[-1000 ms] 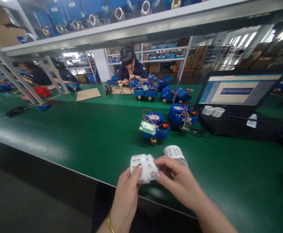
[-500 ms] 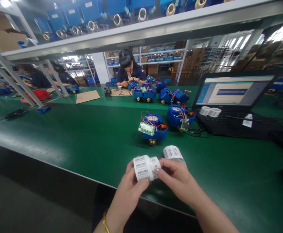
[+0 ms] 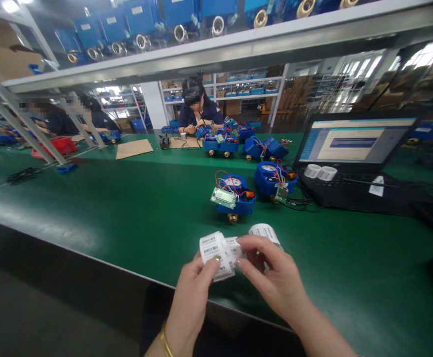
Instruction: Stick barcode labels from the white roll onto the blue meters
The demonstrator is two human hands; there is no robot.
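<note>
My left hand pinches a white strip of barcode labels between thumb and fingers, just above the table's near edge. My right hand grips the same strip from the right, fingers curled around its end. A roll of barcode labels lies on the green mat right behind my right hand. Beyond it stand two blue water meters with red wires, the nearer meter carrying a small green display board and the further meter to its right.
An open laptop with two white caps on its keyboard sits at the right. More blue meters lie farther back, where a seated person works. A cardboard sheet and red bin lie at the left. Shelf overhead holds blue meters.
The label strip has been turned and shifted slightly in my fingers; my left thumb now lies over its front. Both hands stay at the same spot.
</note>
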